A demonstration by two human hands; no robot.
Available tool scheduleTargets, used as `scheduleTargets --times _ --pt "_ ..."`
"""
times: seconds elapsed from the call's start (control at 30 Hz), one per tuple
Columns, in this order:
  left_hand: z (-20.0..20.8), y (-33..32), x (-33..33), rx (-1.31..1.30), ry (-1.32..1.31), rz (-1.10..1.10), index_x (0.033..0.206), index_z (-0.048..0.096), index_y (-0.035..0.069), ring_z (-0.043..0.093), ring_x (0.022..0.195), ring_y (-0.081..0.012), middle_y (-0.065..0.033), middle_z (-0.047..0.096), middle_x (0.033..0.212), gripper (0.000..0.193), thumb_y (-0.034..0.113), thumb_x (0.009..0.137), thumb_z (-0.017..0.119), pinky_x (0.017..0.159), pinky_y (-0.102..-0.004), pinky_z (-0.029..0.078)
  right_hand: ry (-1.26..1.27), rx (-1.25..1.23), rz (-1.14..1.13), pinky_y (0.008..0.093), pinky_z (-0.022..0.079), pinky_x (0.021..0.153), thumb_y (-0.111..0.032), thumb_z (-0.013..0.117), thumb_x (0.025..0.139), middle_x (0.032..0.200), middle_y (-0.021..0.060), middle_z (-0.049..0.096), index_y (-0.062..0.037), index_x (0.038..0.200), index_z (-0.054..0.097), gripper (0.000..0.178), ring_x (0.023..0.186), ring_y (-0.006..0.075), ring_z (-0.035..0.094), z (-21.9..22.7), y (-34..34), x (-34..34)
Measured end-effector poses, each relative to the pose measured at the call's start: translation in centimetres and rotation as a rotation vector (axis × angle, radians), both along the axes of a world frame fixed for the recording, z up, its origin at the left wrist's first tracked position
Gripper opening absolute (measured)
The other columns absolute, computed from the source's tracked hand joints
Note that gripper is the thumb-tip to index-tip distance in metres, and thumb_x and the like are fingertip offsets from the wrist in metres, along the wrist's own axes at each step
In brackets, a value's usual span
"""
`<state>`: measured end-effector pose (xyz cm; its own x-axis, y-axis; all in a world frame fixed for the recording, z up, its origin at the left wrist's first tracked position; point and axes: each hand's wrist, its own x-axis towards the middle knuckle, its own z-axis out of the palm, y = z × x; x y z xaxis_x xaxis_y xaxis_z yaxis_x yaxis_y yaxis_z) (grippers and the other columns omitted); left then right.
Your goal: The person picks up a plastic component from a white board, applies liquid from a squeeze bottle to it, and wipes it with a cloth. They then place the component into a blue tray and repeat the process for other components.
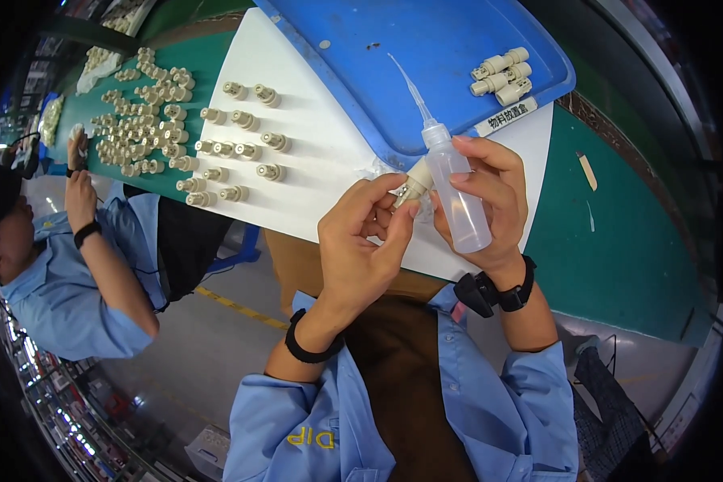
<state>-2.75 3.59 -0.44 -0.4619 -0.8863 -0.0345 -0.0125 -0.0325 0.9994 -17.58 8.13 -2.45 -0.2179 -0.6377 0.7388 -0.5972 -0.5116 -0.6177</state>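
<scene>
My left hand (361, 237) pinches a small cream plastic connector (414, 181) between thumb and fingertips, just above the near edge of the white board (313, 201). My right hand (490, 197) grips a clear squeeze bottle (456, 189) whose long thin nozzle (407, 87) points up and away over the blue tray. The bottle's body rests right beside the connector. Both wrists wear black bands.
Rows of cream connectors (237, 149) lie on the white board. A blue tray (426, 56) holds a few more connectors (502, 74). A pile of connectors (140, 112) covers the green table (618, 241), where another person's hand (78, 173) works at the left.
</scene>
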Motion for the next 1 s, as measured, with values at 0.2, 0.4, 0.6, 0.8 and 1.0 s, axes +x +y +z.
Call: scheduleTargets --times 0.2,0.4,0.6,0.8,1.0 --pt "0.06 0.03 0.07 0.018 -0.008 -0.017 0.101 0.058 -0.003 0.049 0.06 -0.0027 -0.0031 0.052 0.075 0.024 -0.002 0.078 0.063 0.049 -0.0151 0.041 0.054 0.056 -0.009 0.0381 0.051 0.083 0.001 0.07 0.068 0.114 0.0205 0.046 -0.0059 0.103 0.047 0.043 0.104 0.0308 0.052 0.21 0.21 -0.01" --pt "0.05 0.07 0.11 0.03 -0.003 -0.022 0.102 0.058 -0.003 0.049 0.06 -0.0025 -0.0031 0.051 0.076 0.024 -0.003 0.078 0.063 0.049 -0.0151 0.041 0.055 0.06 -0.011 0.0383 0.05 0.083 0.002 0.07 0.068 0.114 0.0207 0.046 -0.0059 0.103 0.047 0.043 0.104 0.031 0.052 0.29 0.29 0.0" --pt "0.2 0.01 0.3 0.057 0.024 -0.039 0.102 0.058 -0.004 0.049 0.061 -0.0023 -0.0027 0.051 0.077 0.024 -0.004 0.079 0.062 0.049 -0.0153 0.041 0.05 0.058 0.004 0.0376 0.05 0.083 0.004 0.07 0.067 0.115 0.0209 0.046 -0.0058 0.103 0.047 0.045 0.105 0.0308 0.052 0.38 0.3 0.01" --pt "0.2 -0.04 0.3 0.072 0.028 -0.049 0.102 0.057 -0.004 0.049 0.061 -0.0019 -0.0026 0.052 0.077 0.023 -0.004 0.079 0.061 0.049 -0.0149 0.04 -0.023 -0.009 0.034 0.0363 0.051 0.083 0.005 0.072 0.059 0.116 0.0206 0.046 -0.0021 0.102 0.054 0.046 0.103 0.0296 0.053 -0.07 0.03 0.01" --pt "0.77 -0.14 0.43 0.201 0.06 -0.037 0.102 0.057 -0.004 0.051 0.061 -0.0032 -0.0028 0.053 0.078 0.023 -0.004 0.079 0.061 0.047 -0.0156 0.043 0.0 -0.004 -0.003 0.037 0.051 0.082 0.002 0.073 0.063 0.114 0.022 0.047 -0.0018 0.101 0.054 0.042 0.101 0.0306 0.055 -0.02 -0.17 0.08"
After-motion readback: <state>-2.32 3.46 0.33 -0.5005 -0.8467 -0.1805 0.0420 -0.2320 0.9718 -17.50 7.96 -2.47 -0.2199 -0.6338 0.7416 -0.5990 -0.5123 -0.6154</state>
